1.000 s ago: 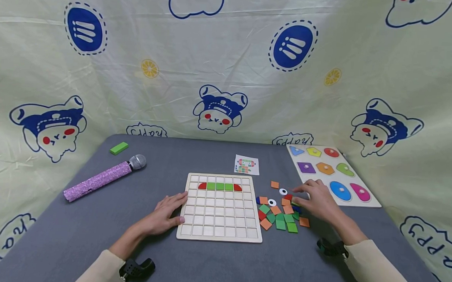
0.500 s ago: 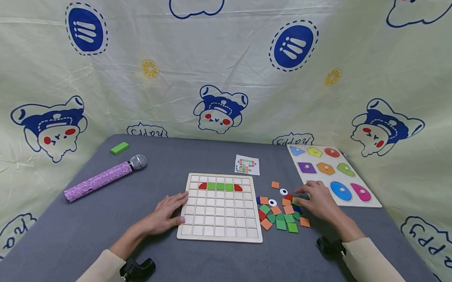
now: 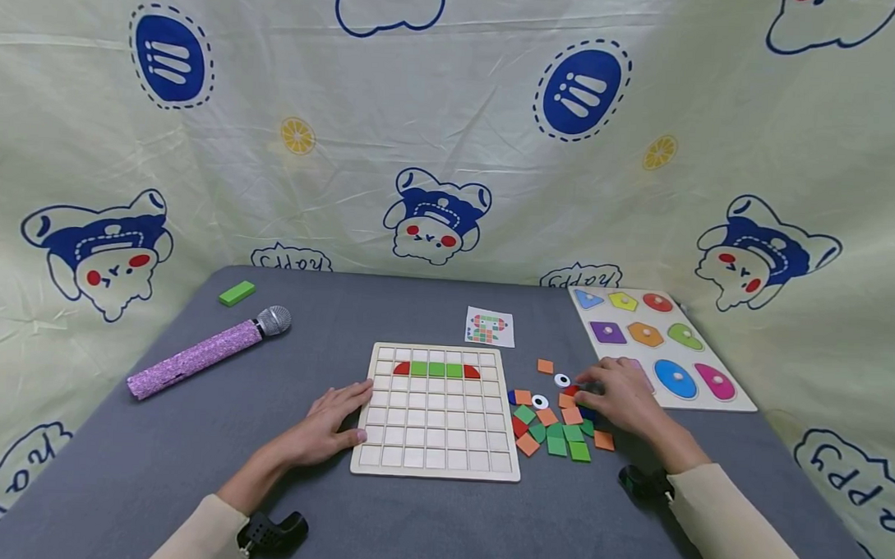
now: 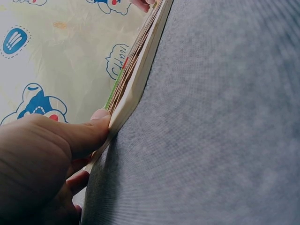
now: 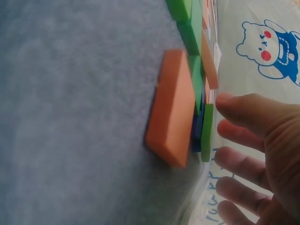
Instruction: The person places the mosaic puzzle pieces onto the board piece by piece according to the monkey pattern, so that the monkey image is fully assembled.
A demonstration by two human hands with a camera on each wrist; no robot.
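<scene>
My left hand (image 3: 331,428) rests against the left edge of a pale grid board (image 3: 435,435), thumb and extended fingers touching its rim. In the left wrist view the thumb of my left hand (image 4: 51,154) lies on the edge of the board (image 4: 133,86). Near the board's top, one row holds green squares (image 3: 435,369) between two red quarter-round tiles (image 3: 471,372). My right hand (image 3: 624,397) hovers at the right side of a loose tile pile, fingers loosely bent. In the right wrist view its fingers stand apart beside a green tile (image 5: 206,133); no tile is visible between them.
Loose tiles include an orange square (image 3: 603,440), a green square (image 3: 579,452) and a white eye disc (image 3: 539,402). A pattern card (image 3: 489,327) lies behind the board. A shape puzzle (image 3: 732,400) stands far right; a microphone (image 3: 201,355) and green block (image 3: 236,293) lie left.
My right hand has shifted slightly left over the tile pile, now covering the yellow-green tile that showed at its fingertips. The left hand and board stay put.
</scene>
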